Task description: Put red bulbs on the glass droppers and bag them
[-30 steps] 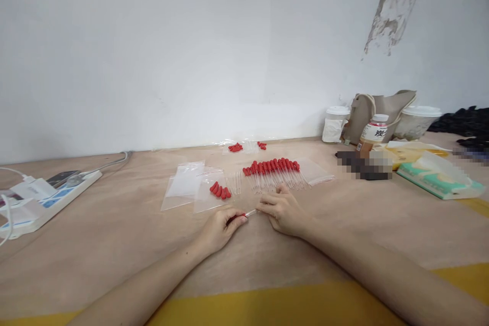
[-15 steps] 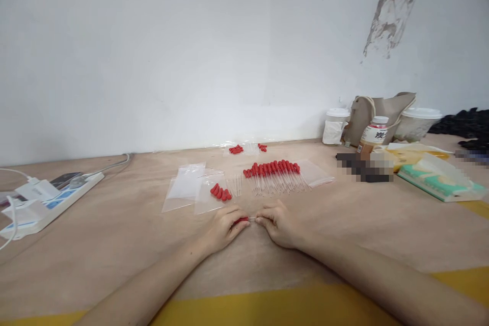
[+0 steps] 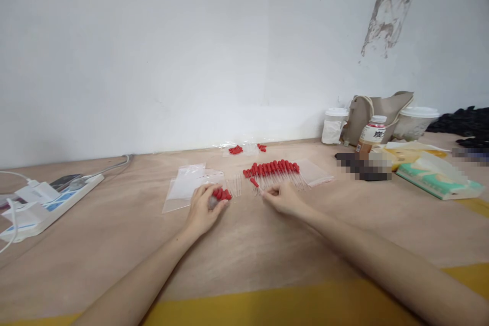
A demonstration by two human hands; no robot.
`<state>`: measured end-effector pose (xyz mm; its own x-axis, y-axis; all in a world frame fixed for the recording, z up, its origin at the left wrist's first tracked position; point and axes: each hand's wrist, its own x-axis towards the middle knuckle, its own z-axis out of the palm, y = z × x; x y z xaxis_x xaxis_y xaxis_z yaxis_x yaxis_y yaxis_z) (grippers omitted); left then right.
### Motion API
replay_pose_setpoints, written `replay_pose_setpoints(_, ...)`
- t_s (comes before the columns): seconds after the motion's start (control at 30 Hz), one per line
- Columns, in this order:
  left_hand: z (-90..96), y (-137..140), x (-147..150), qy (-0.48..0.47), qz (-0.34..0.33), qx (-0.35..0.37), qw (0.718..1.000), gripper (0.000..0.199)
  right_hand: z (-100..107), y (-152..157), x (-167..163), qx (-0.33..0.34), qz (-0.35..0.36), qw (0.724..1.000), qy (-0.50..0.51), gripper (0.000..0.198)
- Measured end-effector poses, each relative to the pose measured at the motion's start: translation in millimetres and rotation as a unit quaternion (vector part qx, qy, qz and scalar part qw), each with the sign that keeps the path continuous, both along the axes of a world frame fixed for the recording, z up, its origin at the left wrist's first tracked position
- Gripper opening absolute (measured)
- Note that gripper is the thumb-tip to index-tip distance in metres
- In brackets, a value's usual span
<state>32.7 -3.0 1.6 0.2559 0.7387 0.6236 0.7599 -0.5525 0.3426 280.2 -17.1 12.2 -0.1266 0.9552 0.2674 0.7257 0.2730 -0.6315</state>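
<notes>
My left hand [image 3: 203, 210] is at the small pile of red rubber bulbs [image 3: 222, 194], thumb and fingers apart on either side of its left end. Whether the fingertips touch a bulb is hard to make out. Pinched in my right hand [image 3: 283, 197] is a dropper [image 3: 254, 183], a thin clear tube with a red bulb, its bulb end pointing up and left. It lies close to the left end of a row of finished-looking droppers [image 3: 275, 168], all with bulbs at the far side. Between the hands lie several bare clear tubes [image 3: 237, 184].
Clear plastic bags [image 3: 185, 183] lie left of the tubes, and another bag [image 3: 315, 173] on the right. More red bulbs [image 3: 236, 150] rest near the wall. A power strip [image 3: 72, 194] is at left; a bottle [image 3: 372, 135], cups and a tissue pack [image 3: 439, 178] stand at right.
My hands have moved apart. The right hand has carried the dropper up toward the row, while the left has let go of its bulb and moved left to the loose bulbs.
</notes>
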Motion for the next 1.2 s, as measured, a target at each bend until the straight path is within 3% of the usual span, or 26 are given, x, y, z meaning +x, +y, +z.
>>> replay_pose_setpoints(0.07, -3.2, 5.9, -6.5, -0.007, 0.034, -0.024, 0.999, 0.038, 4.6, 17.7, -5.3, -0.016, -0.061, 0.998, -0.024, 0.029)
replay_pose_setpoints(0.2, -7.5, 9.8, -13.5, 0.021, 0.038, -0.059, 0.997, 0.059, 9.8, 45.6, -30.7, 0.03, -0.145, 0.984, -0.103, 0.027)
replay_pose_setpoints(0.33, -6.8, 9.2, -17.9, 0.048, 0.026, -0.053, 0.997, 0.055, 4.0, 62.8, -51.3, 0.031, -0.177, 0.972, -0.148, 0.028)
replay_pose_setpoints(0.47, -3.2, 9.2, -22.1, 0.055, 0.0, -0.073, 0.996, 0.048, -3.5, 69.6, -52.0, 0.017, -0.189, 0.967, -0.172, 0.029)
replay_pose_setpoints(0.6, -3.7, 12.9, -24.2, 0.04, -0.006, -0.087, 0.995, 0.045, -3.2, 64.3, -49.4, 0.019, -0.183, 0.966, -0.183, 0.037)
replay_pose_setpoints(0.7, -7.3, 17.5, -25.9, 0.032, -0.003, -0.098, 0.995, 0.048, 1.1, 52.5, -56.0, 0.047, -0.132, 0.977, -0.162, 0.035)
replay_pose_setpoints(0.83, -11.5, 21.0, -29.1, 0.02, -0.012, -0.124, 0.992, 0.065, 3.7, 35.4, -72.6, 0.048, -0.039, 0.988, -0.145, 0.025)
replay_pose_setpoints(0.97, -11.2, 20.5, -30.2, 0.021, -0.03, -0.154, 0.987, 0.076, 0.6, 28.6, -84.8, 0.031, -0.034, 0.985, -0.165, 0.027)
replay_pose_setpoints(1.2, -8.4, 27.4, -30.9, 0.035, -0.028, -0.139, 0.989, 0.041, 2.1, 27.7, -90.7, 0.008, -0.027, 0.981, -0.192, 0.026)
